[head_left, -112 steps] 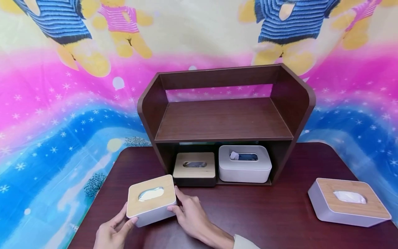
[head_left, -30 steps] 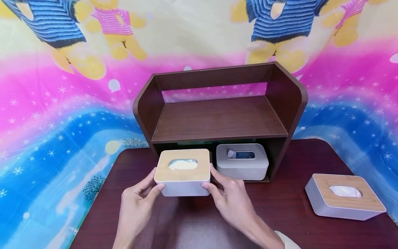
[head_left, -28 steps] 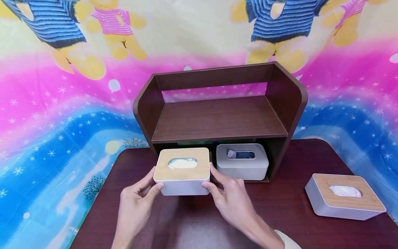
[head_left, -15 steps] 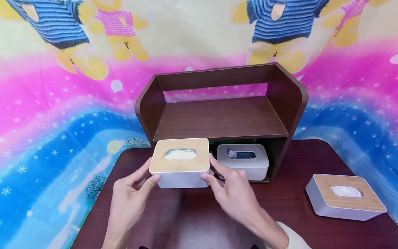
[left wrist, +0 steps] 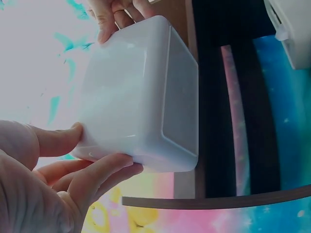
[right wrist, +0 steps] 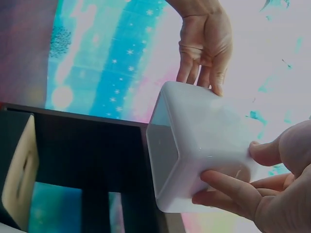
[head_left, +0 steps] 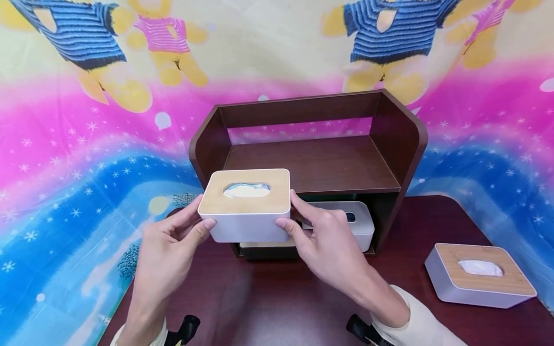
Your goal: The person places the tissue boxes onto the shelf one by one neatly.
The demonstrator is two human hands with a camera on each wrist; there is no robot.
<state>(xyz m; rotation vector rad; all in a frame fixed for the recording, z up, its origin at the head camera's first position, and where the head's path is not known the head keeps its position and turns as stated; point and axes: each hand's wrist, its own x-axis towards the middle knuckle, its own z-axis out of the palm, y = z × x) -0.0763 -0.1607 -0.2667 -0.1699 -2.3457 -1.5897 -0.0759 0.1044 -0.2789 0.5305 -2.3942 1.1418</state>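
Note:
A white tissue box (head_left: 246, 226) with a pale wooden lid is held up level in front of the dark brown shelf (head_left: 311, 163). My left hand (head_left: 166, 254) grips its left end, thumb on the front face. At the other end, my right hand (head_left: 329, 240) grips it in the same way. Both wrist views show the white box (left wrist: 116, 92) from below, with the thumb and fingers of each hand against its sides. Behind it on the lower shelf are a dark box (head_left: 270, 252) with a wooden lid, mostly hidden, and a light grey tissue box (head_left: 361, 223), partly covered by my right hand.
Another white tissue box (head_left: 480, 274) with a wooden lid stands on the right of the dark red table (head_left: 277, 298). A cartoon-printed cloth (head_left: 277, 48) hangs behind the shelf. The upper shelf board shows bare behind the held box.
Both hands have carried the white tissue box from the left of the table to in front of the shelf. Over the last second it has risen toward the upper board.

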